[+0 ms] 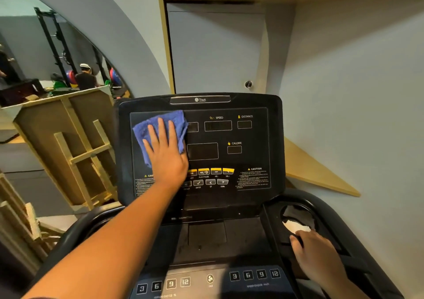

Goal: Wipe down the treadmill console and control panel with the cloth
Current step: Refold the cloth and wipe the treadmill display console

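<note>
The black treadmill console (247, 156) stands upright ahead, with dark display windows and yellow buttons. A blue cloth (149, 128) lies flat against its upper left area. My left hand (164, 151) presses on the cloth with fingers spread. Lower down, the control panel (208, 280) shows numbered keys and a fan button. My right hand (314, 252) rests on the right side of the console tray, its fingers curled over the edge beside a cup holder (298, 216).
White scraps lie in the cup holder. A wooden frame structure (75, 147) stands to the left of the treadmill. Behind it a large mirror (46, 53) reflects gym racks and a person. A grey wall and wooden shelving are straight ahead.
</note>
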The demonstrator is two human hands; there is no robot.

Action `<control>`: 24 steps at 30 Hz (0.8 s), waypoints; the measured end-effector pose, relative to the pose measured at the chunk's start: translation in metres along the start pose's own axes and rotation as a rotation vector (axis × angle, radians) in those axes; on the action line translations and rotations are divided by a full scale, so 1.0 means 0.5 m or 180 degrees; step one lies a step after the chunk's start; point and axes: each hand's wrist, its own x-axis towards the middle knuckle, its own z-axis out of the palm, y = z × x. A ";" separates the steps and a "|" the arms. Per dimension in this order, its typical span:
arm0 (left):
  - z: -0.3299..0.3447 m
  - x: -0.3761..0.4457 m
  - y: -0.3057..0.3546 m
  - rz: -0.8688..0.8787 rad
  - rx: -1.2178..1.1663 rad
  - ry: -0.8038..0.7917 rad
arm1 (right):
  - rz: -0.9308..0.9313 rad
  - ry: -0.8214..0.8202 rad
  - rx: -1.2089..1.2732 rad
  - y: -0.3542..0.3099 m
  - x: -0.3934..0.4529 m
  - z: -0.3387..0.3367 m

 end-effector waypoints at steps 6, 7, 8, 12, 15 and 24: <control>0.032 -0.016 0.030 0.0588 0.0403 -0.0182 | -0.0120 -0.0041 -0.0118 -0.008 0.014 -0.005; 0.040 -0.027 0.035 0.0860 0.0443 -0.0230 | -0.0157 -0.0095 -0.0152 -0.008 0.019 -0.006; 0.047 -0.042 0.040 0.1201 0.0457 -0.0322 | -0.0178 -0.0153 -0.0188 -0.008 0.022 -0.008; 0.057 -0.078 0.034 0.2147 0.0475 -0.0602 | -0.0232 -0.0244 -0.0159 -0.010 0.026 -0.014; 0.032 -0.044 -0.018 0.1766 0.0470 -0.0341 | -0.0202 -0.0181 -0.0145 -0.005 0.023 -0.012; 0.002 0.042 0.025 -0.0420 0.0020 0.0206 | -0.0177 0.0068 -0.0147 0.013 0.025 0.013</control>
